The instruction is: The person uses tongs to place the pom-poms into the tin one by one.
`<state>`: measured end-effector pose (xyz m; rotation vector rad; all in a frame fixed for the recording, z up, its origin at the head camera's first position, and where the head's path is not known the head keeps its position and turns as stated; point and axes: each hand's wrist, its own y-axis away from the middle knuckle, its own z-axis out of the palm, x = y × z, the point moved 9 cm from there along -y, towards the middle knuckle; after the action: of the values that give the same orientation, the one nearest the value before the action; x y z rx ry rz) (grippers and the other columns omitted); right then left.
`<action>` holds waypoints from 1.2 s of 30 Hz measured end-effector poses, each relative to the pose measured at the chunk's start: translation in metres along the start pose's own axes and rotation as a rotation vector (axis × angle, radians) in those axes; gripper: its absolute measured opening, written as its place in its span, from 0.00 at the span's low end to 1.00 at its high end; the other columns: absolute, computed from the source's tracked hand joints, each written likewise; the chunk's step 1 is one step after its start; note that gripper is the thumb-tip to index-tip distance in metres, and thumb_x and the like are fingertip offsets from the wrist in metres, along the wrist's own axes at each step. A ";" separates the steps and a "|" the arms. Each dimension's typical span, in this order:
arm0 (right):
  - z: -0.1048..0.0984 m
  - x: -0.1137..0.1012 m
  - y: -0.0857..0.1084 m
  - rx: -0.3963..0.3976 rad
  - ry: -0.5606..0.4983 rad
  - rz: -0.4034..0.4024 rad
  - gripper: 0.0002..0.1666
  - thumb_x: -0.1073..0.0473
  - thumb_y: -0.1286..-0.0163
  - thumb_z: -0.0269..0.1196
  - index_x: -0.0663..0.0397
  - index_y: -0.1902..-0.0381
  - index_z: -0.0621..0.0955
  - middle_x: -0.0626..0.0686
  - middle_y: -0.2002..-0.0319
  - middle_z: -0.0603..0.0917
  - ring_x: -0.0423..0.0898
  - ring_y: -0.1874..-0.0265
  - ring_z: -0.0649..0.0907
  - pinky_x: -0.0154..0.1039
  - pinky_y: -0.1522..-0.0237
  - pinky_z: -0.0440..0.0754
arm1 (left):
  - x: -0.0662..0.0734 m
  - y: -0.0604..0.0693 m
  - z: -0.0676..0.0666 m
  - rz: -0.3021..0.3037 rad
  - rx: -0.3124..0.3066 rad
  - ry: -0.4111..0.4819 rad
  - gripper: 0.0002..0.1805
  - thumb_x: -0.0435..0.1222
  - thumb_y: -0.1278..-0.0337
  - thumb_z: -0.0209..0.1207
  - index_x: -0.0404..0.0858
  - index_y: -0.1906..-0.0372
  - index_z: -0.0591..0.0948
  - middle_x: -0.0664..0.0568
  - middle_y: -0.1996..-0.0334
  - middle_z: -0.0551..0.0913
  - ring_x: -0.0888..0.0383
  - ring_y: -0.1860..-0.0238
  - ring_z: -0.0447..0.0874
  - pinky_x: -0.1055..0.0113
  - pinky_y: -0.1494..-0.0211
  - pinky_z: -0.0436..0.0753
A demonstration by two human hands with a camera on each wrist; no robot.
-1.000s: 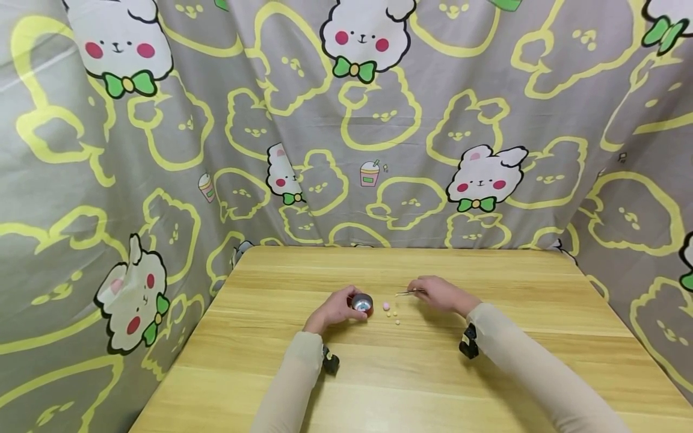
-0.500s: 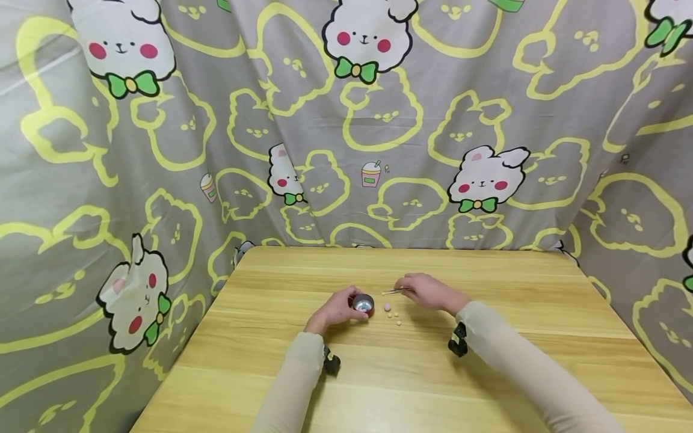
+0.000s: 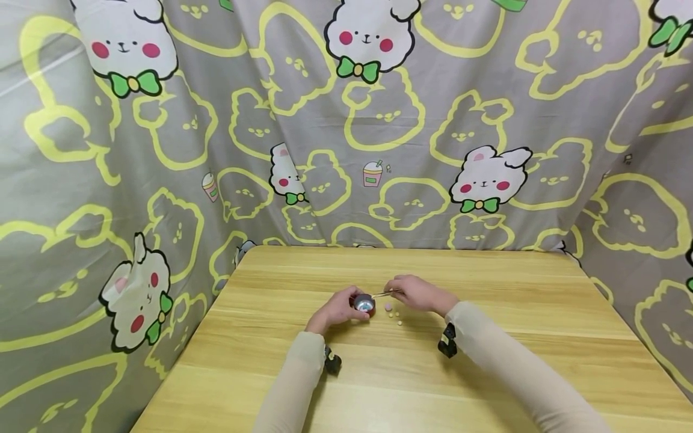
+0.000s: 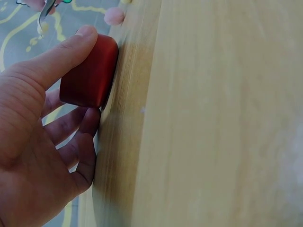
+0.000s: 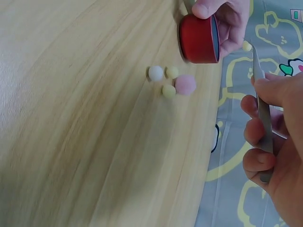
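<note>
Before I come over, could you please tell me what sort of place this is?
Probably a curtained-off recording corner, likely indoors: patterned fabric hangs behind and on both sides of a wood-grain table, and black wrist-worn devices resembling small cameras are visible.

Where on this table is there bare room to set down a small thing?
Bare table: the front middle, between left sleeve and right sleeve; the back strip, before the curtain; the right side, beyond the right sleeve. Crowded: the centre, where the left hand holds the red tin, the right hand grips tweezers and small balls lie nearby.
</note>
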<state>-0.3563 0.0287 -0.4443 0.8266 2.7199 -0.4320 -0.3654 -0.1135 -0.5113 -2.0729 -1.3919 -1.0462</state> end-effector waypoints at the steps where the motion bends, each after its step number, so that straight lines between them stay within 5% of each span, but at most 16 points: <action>1: 0.001 0.000 0.000 -0.004 -0.002 0.000 0.10 0.64 0.31 0.57 0.54 0.54 0.81 0.48 0.62 0.81 0.42 0.64 0.80 0.41 0.62 0.77 | 0.000 0.000 0.000 0.001 0.000 0.000 0.26 0.39 0.55 0.72 0.42 0.49 0.76 0.54 0.57 0.79 0.57 0.55 0.76 0.59 0.49 0.73; 36: 0.017 0.002 -0.012 -0.056 -0.031 0.072 0.09 0.63 0.31 0.57 0.53 0.54 0.81 0.47 0.63 0.79 0.41 0.65 0.78 0.40 0.61 0.77 | -0.003 -0.002 0.001 -0.002 0.002 0.013 0.27 0.38 0.56 0.72 0.42 0.48 0.75 0.54 0.56 0.79 0.57 0.54 0.76 0.59 0.48 0.73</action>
<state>-0.3624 0.0138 -0.4581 0.8918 2.6513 -0.3485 -0.3676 -0.1141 -0.5147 -2.0606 -1.3879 -1.0569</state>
